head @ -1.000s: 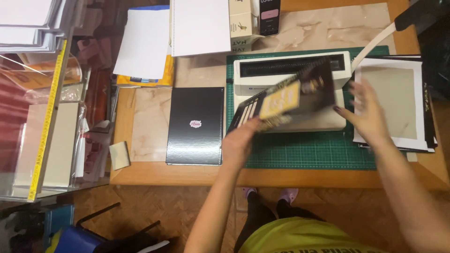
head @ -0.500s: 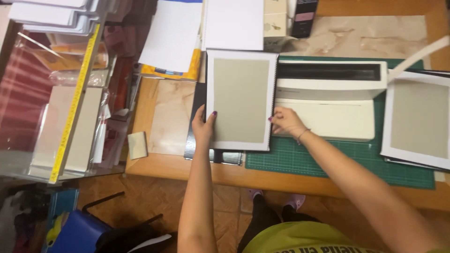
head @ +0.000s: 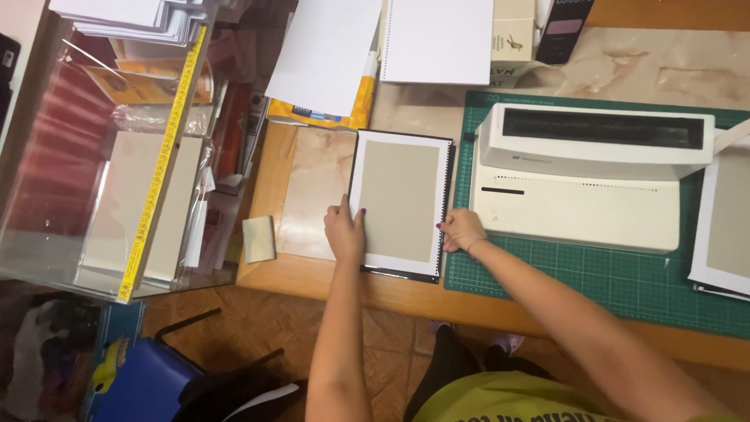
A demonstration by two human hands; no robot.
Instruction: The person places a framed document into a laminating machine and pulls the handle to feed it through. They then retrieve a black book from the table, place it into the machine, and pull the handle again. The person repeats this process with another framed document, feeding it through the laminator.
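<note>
A notebook cover (head: pixel 401 202), white-bordered with a grey-beige panel, lies flat on the wooden table on top of a black-edged stack. My left hand (head: pixel 345 231) presses on its lower left edge. My right hand (head: pixel 462 230) rests at its lower right edge, fingers curled against the spine side. A white binding machine (head: pixel 590 184) stands just right of it on a green cutting mat (head: pixel 562 273).
More covers of the same kind (head: pixel 723 227) are stacked at the right edge. White sheets (head: pixel 328 51) and a punched white pad (head: pixel 437 39) lie at the back. A yellow tape measure (head: pixel 160 164) runs along a clear shelf unit at left. A small beige block (head: pixel 258 238) sits near the table's corner.
The cover went from being carried above the machine to lying flat on the black stack at left. Both hands followed it and now rest on its lower edges.
</note>
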